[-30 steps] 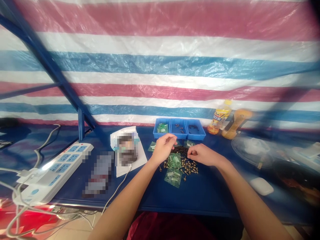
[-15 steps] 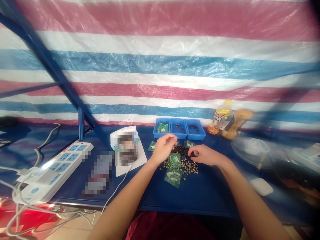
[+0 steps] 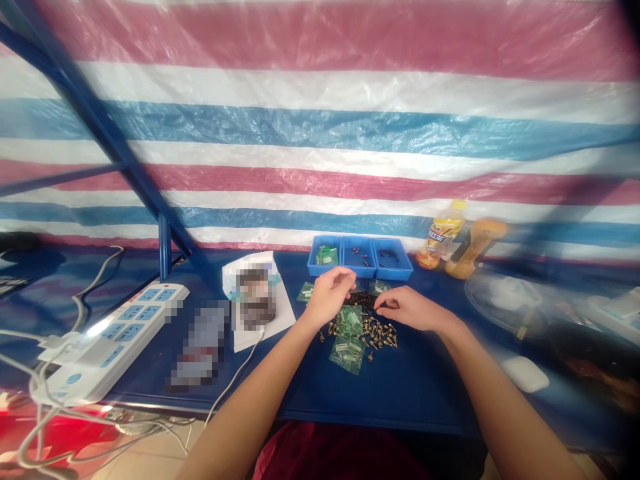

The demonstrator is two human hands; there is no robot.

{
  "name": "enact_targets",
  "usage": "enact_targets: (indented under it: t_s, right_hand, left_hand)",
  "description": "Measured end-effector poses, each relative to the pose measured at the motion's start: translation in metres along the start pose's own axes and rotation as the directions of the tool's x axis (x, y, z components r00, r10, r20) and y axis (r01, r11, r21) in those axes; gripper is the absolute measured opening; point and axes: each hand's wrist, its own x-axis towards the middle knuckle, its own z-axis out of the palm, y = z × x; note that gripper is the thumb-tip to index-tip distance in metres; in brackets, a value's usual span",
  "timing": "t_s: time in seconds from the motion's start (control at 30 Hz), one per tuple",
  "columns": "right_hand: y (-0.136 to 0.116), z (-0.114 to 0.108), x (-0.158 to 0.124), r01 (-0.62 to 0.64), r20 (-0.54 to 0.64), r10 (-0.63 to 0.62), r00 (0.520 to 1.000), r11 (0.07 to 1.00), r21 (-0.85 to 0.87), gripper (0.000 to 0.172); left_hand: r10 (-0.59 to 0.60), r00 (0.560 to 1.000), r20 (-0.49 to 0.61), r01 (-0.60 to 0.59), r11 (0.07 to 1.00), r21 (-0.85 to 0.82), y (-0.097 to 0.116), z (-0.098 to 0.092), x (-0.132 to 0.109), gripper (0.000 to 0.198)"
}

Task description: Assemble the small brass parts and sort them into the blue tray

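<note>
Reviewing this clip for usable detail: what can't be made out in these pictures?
All from the head view:
Inside the left hand and right hand: hidden by their own fingers.
Pixelated item and pixelated block: covered by mosaic.
Small metal parts: too small to identify.
Dark objects at right: blurred, dim.
</note>
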Motion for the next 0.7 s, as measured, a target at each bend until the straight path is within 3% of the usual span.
enact_targets:
  t_s: [0.17, 0.3, 0.53, 0.7]
  right_hand:
    - [-0.007, -0.001, -0.002, 0.116, -0.185, -0.088, 0.979, 0.982, 0.147, 0.026]
    - [-0.013, 0.002, 0.002, 0.129, -0.227, -0.064, 0.972, 0.950, 0.284, 0.025]
    - [-0.022, 0.019, 0.012, 0.222, -0.424, -0.077, 0.902, 0.926, 0.306, 0.020]
    - [-0.025, 0.024, 0.013, 0.215, -0.495, -0.093, 0.864, 0.957, 0.196, 0.019]
  left_hand:
    - [0.026, 1.000, 0.008, -0.026, 0.999, 0.032, 0.003, 0.001, -0.002, 0.028]
    - [0.087, 0.994, 0.064, -0.095, 0.988, 0.124, 0.009, 0.003, -0.006, 0.028]
    - [0.145, 0.970, 0.193, -0.200, 0.930, 0.309, 0.015, 0.005, -0.011, 0.029]
    - [0.149, 0.963, 0.226, -0.212, 0.935, 0.286, 0.013, 0.002, -0.010, 0.028]
